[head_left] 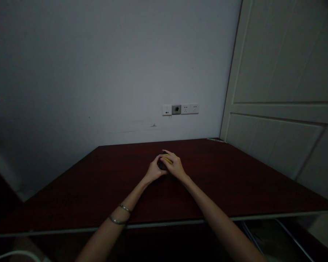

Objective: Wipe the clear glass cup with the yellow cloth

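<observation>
Both hands meet over the middle of a dark red table [120, 196]. My left hand [153, 171] curls around the near left side of a small dark, shiny, rounded object [161, 165]. My right hand [177, 166] is closed over the top and right of it, with a thin yellow piece [168, 160] showing under the fingers. Whether the yellow piece is separate or part of the dark object, I cannot tell. The fingers hide most of both, so their kind is unclear. Two bangles [117, 220] circle my left forearm.
A pale wall [125, 72] rises behind the table, with several switch and socket plates [190, 108] low on it. To the right stands a white panelled door [276, 127]. A thin flat strip [217, 140] lies at the table's far right corner. A white cable [15, 253] curves at lower left.
</observation>
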A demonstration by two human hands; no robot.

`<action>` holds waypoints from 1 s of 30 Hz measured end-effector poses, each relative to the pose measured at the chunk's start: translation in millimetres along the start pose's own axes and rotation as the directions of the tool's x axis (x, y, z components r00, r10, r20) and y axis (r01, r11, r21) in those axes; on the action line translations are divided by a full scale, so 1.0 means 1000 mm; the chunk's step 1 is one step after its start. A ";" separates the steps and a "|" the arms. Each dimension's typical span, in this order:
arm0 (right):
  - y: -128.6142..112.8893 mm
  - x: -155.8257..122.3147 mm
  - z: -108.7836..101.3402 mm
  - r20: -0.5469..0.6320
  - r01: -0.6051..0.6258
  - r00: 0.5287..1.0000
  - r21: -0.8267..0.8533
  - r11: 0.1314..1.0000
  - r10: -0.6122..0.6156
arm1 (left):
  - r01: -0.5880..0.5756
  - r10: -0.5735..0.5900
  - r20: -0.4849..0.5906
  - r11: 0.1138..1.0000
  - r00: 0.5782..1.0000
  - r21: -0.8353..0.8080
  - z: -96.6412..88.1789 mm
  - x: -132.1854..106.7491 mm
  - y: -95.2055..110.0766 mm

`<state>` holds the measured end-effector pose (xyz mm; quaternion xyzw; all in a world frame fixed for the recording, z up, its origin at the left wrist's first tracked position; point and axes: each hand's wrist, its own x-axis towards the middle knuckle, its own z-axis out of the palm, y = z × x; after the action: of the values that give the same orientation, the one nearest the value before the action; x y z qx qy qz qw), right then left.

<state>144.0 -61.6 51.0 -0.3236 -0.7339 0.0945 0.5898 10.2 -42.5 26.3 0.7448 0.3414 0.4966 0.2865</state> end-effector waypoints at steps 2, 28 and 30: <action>0.006 0.002 0.001 -0.063 -0.098 0.993 0.045 0.994 0.101 | -0.010 0.010 0.025 1.000 1.000 0.017 0.001 -0.001 0.004; 0.010 0.002 -0.004 0.077 -0.086 0.994 0.095 0.992 0.079 | 0.124 -0.125 0.002 0.981 0.992 -0.147 0.001 0.002 0.002; 0.001 -0.001 -0.005 0.116 0.011 0.993 0.034 0.999 -0.015 | 0.129 -0.132 -0.009 0.976 0.991 -0.178 0.000 0.003 0.001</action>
<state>149.3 -62.6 50.9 -0.3026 -0.7674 0.1216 0.5520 11.7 -41.2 28.8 0.6871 0.3471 0.5130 0.3797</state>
